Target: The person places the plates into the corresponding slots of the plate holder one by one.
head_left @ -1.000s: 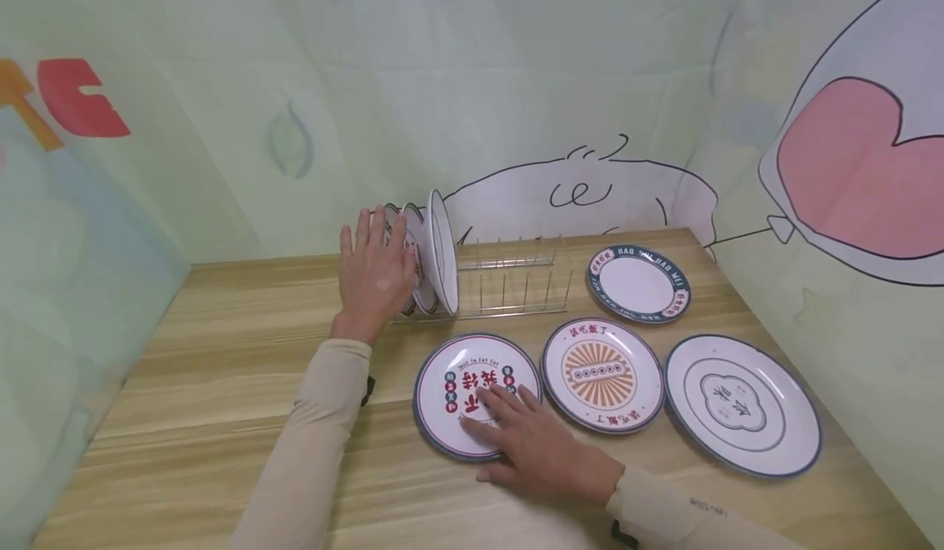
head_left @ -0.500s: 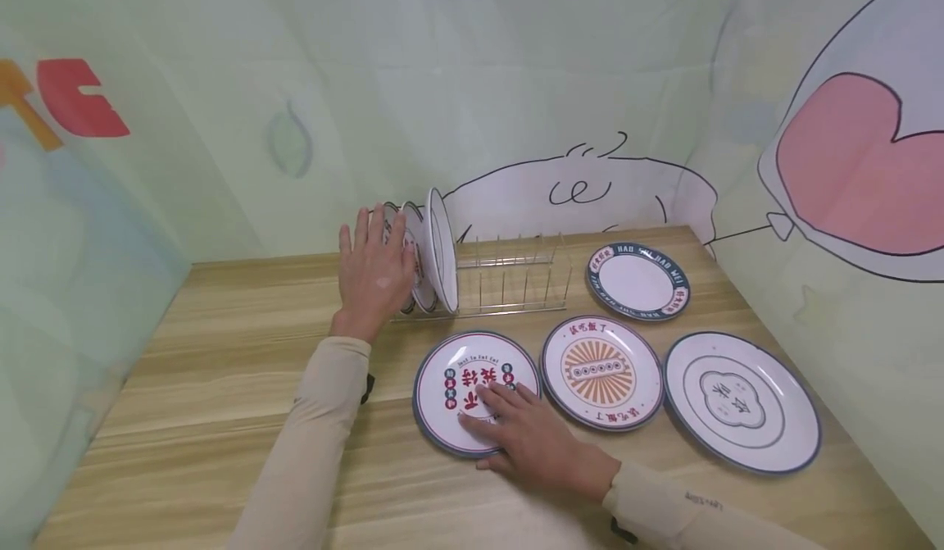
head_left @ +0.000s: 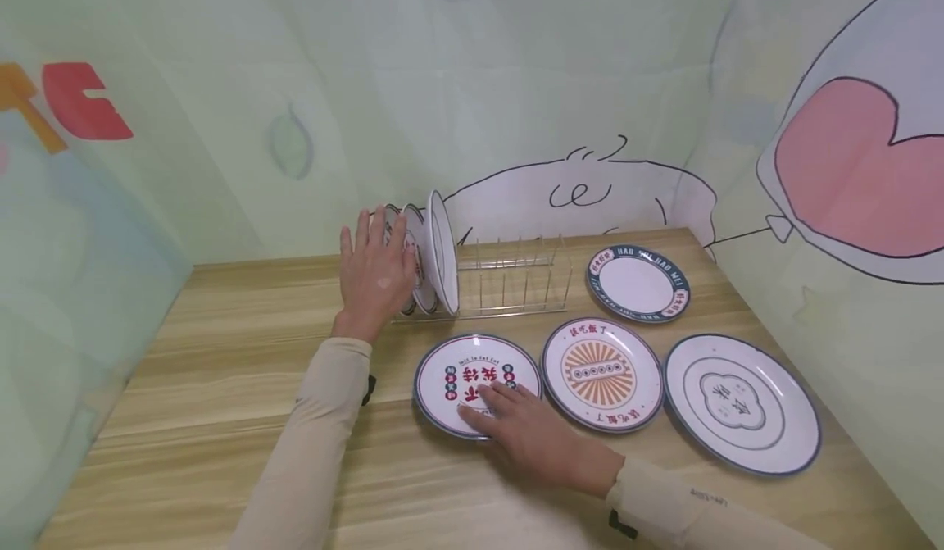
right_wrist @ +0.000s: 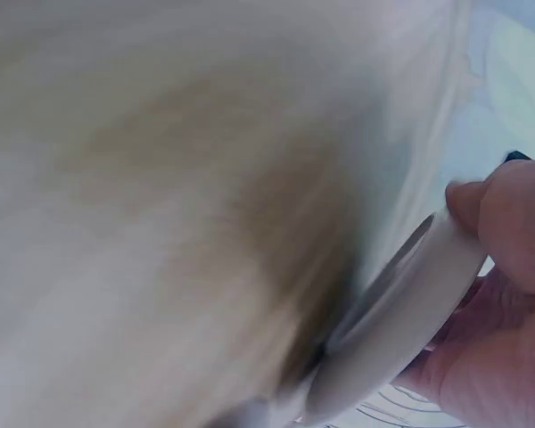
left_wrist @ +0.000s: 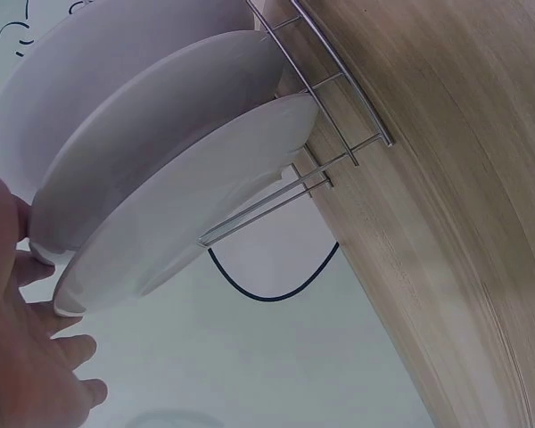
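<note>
Seemingly done: three plates [head_left: 444, 255], stood in wire rack [left_wrist: 343, 69], touched by left hand [head_left: 376, 275], fingers spread; in progress: red-lettered plate [head_left: 463, 379], tilted at table [head_left: 229, 370], pinched between right hand's [head_left: 534, 435] thumb and fingers; apparently left: sunburst plate [head_left: 601, 374], blue-banded plate [head_left: 638, 284], large plate [head_left: 741, 402], laid flat

The left hand [head_left: 374, 281] touches racked plates [head_left: 443, 255] near the worktop [head_left: 236, 370]'s back edge. The right hand [head_left: 542, 439] holds a red-lettered plate [head_left: 474, 376].

At the right hand [head_left: 534, 435] we see a white plate [head_left: 459, 378] with blue rim and red lettering; near that hand, a dish [head_left: 602, 375] with orange sunburst; by the left hand [head_left: 376, 279], white-backed plates [left_wrist: 187, 196].
</note>
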A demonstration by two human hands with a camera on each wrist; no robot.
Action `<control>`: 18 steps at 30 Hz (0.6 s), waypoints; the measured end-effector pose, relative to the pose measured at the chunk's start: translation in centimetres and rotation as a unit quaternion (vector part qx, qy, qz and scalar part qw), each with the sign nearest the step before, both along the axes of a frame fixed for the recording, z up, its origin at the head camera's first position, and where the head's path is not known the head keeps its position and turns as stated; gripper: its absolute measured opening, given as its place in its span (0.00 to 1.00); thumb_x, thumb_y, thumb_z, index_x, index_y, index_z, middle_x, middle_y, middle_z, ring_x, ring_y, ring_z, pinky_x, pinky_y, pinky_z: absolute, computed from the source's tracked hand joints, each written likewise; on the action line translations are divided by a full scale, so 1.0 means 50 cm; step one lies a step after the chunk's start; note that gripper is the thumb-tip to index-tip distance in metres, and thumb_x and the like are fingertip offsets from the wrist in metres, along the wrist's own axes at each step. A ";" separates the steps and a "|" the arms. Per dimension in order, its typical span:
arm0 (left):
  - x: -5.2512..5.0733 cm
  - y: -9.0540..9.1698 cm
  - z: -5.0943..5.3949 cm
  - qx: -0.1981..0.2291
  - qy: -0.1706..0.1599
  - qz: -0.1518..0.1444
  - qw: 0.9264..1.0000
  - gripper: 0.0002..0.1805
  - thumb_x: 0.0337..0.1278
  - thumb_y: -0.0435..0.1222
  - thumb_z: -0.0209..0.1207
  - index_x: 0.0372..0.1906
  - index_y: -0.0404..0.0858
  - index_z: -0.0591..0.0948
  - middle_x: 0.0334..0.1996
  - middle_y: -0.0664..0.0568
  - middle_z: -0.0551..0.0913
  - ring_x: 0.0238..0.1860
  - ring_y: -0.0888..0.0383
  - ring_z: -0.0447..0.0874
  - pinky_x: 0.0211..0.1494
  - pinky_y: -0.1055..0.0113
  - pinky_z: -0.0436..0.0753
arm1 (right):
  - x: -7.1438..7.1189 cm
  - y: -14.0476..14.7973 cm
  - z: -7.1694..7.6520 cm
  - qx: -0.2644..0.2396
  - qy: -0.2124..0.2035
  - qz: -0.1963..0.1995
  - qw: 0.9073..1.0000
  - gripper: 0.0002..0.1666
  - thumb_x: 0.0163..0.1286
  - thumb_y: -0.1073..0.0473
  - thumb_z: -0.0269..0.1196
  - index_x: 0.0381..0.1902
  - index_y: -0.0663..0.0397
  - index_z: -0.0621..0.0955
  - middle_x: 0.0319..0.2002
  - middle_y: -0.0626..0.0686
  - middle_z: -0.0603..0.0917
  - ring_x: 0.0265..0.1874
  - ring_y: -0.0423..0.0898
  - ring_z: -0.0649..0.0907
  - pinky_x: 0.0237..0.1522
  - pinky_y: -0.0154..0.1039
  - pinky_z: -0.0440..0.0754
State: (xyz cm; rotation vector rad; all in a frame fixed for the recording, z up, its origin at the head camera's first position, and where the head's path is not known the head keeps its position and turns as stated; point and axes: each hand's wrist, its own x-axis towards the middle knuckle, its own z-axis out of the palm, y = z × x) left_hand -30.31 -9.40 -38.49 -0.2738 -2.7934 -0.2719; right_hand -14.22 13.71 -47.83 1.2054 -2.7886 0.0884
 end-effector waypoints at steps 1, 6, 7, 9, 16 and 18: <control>0.000 0.000 -0.001 0.000 -0.001 0.000 1.000 0.31 0.75 0.46 0.39 0.77 0.41 0.59 0.79 0.38 0.52 0.81 0.38 0.44 0.81 0.39 0.43 | -0.001 -0.002 0.006 -0.004 0.001 0.003 1.000 0.31 0.70 0.55 0.61 0.70 0.39 0.72 0.64 0.61 0.79 0.62 0.59 0.80 0.62 0.55 0.79; 0.001 0.000 -0.001 -0.001 -0.008 0.004 1.000 0.31 0.76 0.47 0.38 0.78 0.42 0.57 0.80 0.39 0.50 0.81 0.39 0.42 0.81 0.39 0.43 | -0.001 -0.004 0.027 -0.026 -0.013 0.005 1.000 0.36 0.64 0.69 0.60 0.69 0.41 0.74 0.61 0.61 0.81 0.59 0.60 0.82 0.58 0.55 0.82; 0.001 0.000 -0.001 0.000 -0.009 0.005 1.000 0.31 0.76 0.47 0.38 0.78 0.43 0.57 0.80 0.39 0.50 0.81 0.39 0.43 0.81 0.39 0.43 | 0.001 -0.003 0.029 -0.030 -0.018 0.003 0.999 0.36 0.64 0.70 0.59 0.69 0.42 0.74 0.61 0.61 0.81 0.59 0.59 0.82 0.57 0.55 0.83; 0.001 0.000 -0.001 0.000 -0.010 0.006 1.000 0.31 0.76 0.47 0.38 0.78 0.43 0.57 0.80 0.39 0.51 0.81 0.39 0.43 0.81 0.39 0.44 | 0.004 0.000 0.033 -0.045 -0.028 0.002 0.999 0.37 0.62 0.72 0.60 0.69 0.43 0.74 0.61 0.60 0.81 0.60 0.58 0.81 0.57 0.56 0.83; 0.001 -0.001 0.001 0.005 -0.019 0.005 1.000 0.31 0.76 0.47 0.39 0.79 0.43 0.56 0.80 0.40 0.49 0.81 0.39 0.42 0.81 0.40 0.41 | 0.020 0.021 0.038 -0.146 -0.045 0.004 0.988 0.35 0.58 0.73 0.64 0.64 0.48 0.79 0.60 0.57 0.83 0.57 0.53 0.84 0.57 0.50 0.84; 0.001 -0.002 0.003 0.005 -0.020 0.004 1.000 0.32 0.76 0.47 0.39 0.79 0.43 0.56 0.81 0.40 0.48 0.81 0.39 0.42 0.81 0.39 0.41 | 0.026 0.027 0.042 -0.189 -0.057 -0.001 0.980 0.32 0.60 0.72 0.63 0.63 0.50 0.79 0.60 0.56 0.84 0.56 0.54 0.85 0.58 0.49 0.84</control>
